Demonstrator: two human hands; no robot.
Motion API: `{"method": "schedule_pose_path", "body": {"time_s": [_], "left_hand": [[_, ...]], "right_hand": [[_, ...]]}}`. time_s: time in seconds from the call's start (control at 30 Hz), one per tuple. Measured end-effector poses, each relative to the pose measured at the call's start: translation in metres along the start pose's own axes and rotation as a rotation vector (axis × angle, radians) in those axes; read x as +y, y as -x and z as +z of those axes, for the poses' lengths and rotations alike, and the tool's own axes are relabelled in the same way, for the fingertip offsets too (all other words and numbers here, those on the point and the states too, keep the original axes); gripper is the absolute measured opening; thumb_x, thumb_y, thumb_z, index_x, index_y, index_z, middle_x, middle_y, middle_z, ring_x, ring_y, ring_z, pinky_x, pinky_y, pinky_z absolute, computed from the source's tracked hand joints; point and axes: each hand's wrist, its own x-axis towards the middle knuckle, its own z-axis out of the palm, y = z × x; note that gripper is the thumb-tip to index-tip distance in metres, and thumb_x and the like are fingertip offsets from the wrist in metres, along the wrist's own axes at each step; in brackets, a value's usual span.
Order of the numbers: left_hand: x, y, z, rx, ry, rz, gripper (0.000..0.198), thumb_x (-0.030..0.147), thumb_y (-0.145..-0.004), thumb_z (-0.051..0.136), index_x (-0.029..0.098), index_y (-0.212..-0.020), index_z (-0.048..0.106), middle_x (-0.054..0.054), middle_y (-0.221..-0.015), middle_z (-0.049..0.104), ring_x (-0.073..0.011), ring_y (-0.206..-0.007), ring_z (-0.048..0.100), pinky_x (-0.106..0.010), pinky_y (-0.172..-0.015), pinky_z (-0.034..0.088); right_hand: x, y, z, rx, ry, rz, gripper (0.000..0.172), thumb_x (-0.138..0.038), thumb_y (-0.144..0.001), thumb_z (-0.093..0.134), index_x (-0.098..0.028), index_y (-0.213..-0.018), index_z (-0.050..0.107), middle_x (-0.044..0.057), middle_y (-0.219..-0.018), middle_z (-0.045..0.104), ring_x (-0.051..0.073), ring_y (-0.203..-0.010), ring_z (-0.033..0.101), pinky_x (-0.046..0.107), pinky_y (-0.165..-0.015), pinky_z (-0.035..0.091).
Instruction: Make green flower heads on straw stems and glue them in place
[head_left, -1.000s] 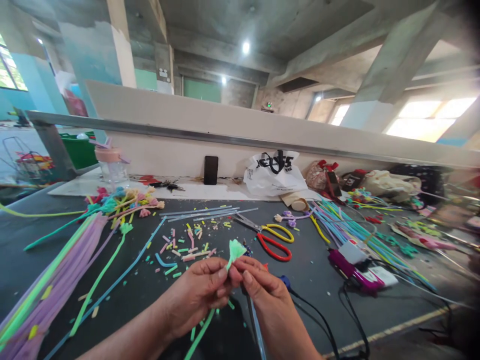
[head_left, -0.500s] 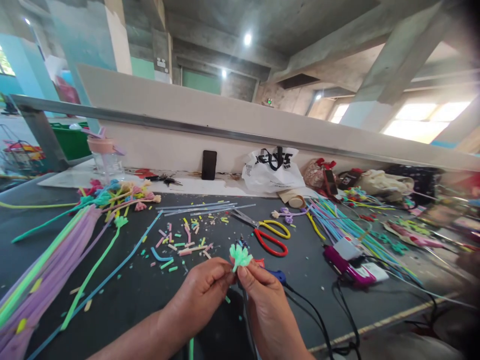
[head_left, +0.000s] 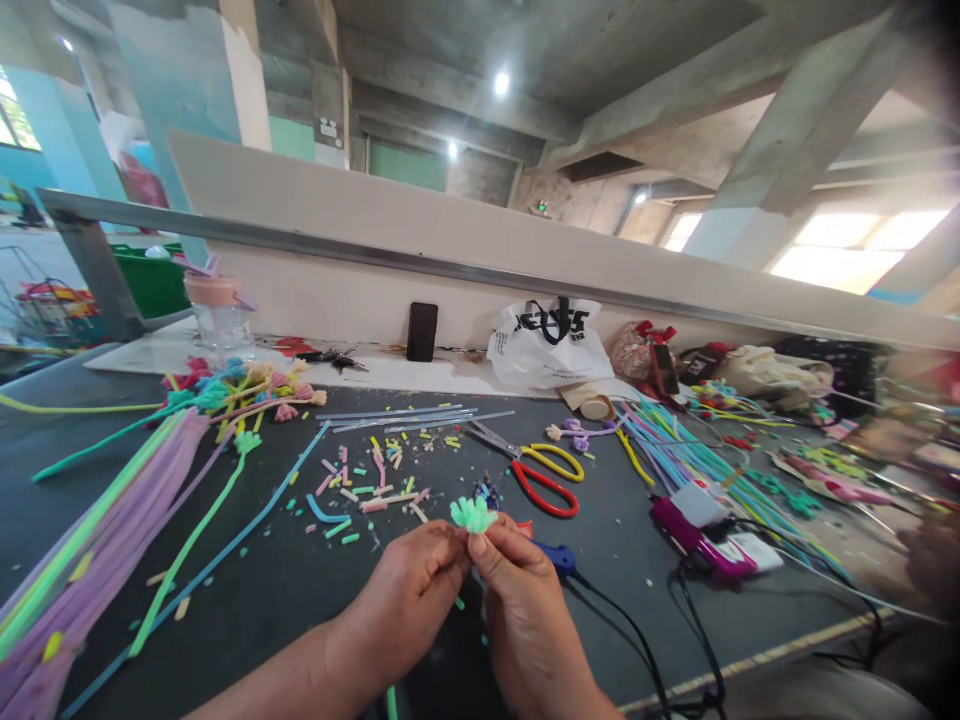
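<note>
Between my fingertips, over the dark table, is a mint-green pipe-cleaner flower (head_left: 472, 514), its petals fanned upward. My left hand (head_left: 416, 590) pinches its base from the left, with the fingers curled. My right hand (head_left: 517, 590) grips it from the other side, thumb and forefinger pressed together. The flower's lower part is hidden by my fingers; a green stem (head_left: 391, 702) shows below my left wrist. Just beyond my right hand lies a blue-handled tool (head_left: 556, 556) with a black cord, partly covered by that hand. Scissors (head_left: 541, 480) with red and yellow handles rest behind it.
Cut pipe-cleaner bits (head_left: 371, 495) are scattered on the table ahead. Long purple and green pipe cleaners (head_left: 112, 560) lie left, more stems (head_left: 675, 470) right. A purple power strip (head_left: 701, 540) trails cords. A phone (head_left: 422, 332), a bottle (head_left: 223, 315) and a white bag (head_left: 551, 345) stand behind.
My hands have drawn closer together around the flower. It has tipped and shifted slightly left and lower, with less of its base showing. The whole view has shifted a little.
</note>
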Motion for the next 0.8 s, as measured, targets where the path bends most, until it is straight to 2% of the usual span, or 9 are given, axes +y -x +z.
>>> {"method": "schedule_pose_path", "body": {"time_s": [0.1,0.17,0.23,0.33,0.4,0.5,0.7,0.8], "left_hand": [[-0.003,0.0,0.002,0.023,0.032,-0.057,0.017,0.024,-0.085,0.05,0.017,-0.08,0.065,-0.006,-0.078,0.062,-0.0168,-0.073,0.056,-0.025,-0.068,0.042],[-0.007,0.001,0.002,0.084,0.056,-0.075,0.011,0.019,-0.079,0.056,0.018,-0.083,0.066,-0.006,-0.083,0.063,-0.0174,-0.076,0.057,-0.025,-0.069,0.043],[-0.011,0.001,0.001,0.18,0.083,-0.082,0.013,0.015,-0.076,0.057,0.019,-0.084,0.065,-0.005,-0.084,0.062,-0.0164,-0.074,0.056,-0.025,-0.068,0.043],[-0.012,-0.001,-0.002,0.268,0.175,-0.145,0.008,0.016,-0.075,0.057,0.019,-0.08,0.063,-0.001,-0.072,0.059,-0.0137,-0.064,0.053,-0.023,-0.059,0.042],[-0.01,-0.003,-0.003,0.245,0.272,-0.229,0.004,0.02,-0.076,0.056,0.019,-0.076,0.06,0.001,-0.063,0.057,-0.0124,-0.055,0.052,-0.022,-0.053,0.042],[-0.006,-0.004,-0.003,0.15,0.38,-0.31,0.01,0.025,-0.079,0.052,0.018,-0.073,0.056,0.003,-0.055,0.056,-0.0109,-0.045,0.051,-0.021,-0.047,0.041],[-0.002,0.001,-0.001,0.048,0.463,-0.375,0.024,0.038,-0.079,0.056,0.016,-0.068,0.054,0.004,-0.051,0.053,-0.0084,-0.04,0.049,-0.018,-0.041,0.039],[-0.001,0.003,-0.001,0.017,0.503,-0.337,0.034,0.047,-0.079,0.054,0.015,-0.067,0.054,0.003,-0.052,0.052,-0.0081,-0.042,0.049,-0.018,-0.042,0.039]], "right_hand": [[-0.004,-0.005,-0.006,0.037,0.06,-0.109,0.007,-0.028,-0.063,0.078,-0.022,-0.065,0.074,-0.001,-0.081,0.054,0.013,-0.077,0.052,0.023,-0.071,0.044],[-0.01,-0.008,-0.011,0.076,0.122,-0.238,0.005,-0.025,-0.062,0.078,-0.024,-0.065,0.074,0.0,-0.084,0.058,0.014,-0.081,0.054,0.024,-0.072,0.044],[-0.018,-0.01,-0.015,0.075,0.222,-0.325,0.003,-0.025,-0.065,0.076,-0.022,-0.065,0.074,0.002,-0.08,0.063,0.016,-0.078,0.057,0.025,-0.069,0.045],[-0.029,-0.008,-0.019,0.032,0.366,-0.314,0.012,-0.028,-0.075,0.068,-0.018,-0.067,0.072,0.002,-0.063,0.065,0.016,-0.063,0.06,0.027,-0.062,0.046],[-0.032,-0.005,-0.019,0.025,0.409,-0.325,0.015,-0.028,-0.077,0.065,-0.018,-0.068,0.069,0.001,-0.056,0.063,0.014,-0.053,0.058,0.026,-0.057,0.046],[-0.034,-0.001,-0.018,0.023,0.519,-0.43,0.017,-0.026,-0.079,0.061,-0.018,-0.064,0.064,-0.001,-0.053,0.057,0.012,-0.047,0.054,0.024,-0.049,0.043],[-0.04,0.001,-0.012,0.103,0.95,-0.782,0.02,-0.016,-0.078,0.056,-0.018,-0.058,0.055,-0.002,-0.053,0.049,0.01,-0.048,0.047,0.021,-0.047,0.038],[-0.04,0.001,-0.011,0.119,1.061,-0.885,0.021,-0.013,-0.077,0.054,-0.018,-0.057,0.053,-0.003,-0.05,0.046,0.01,-0.046,0.044,0.021,-0.045,0.036]]}}
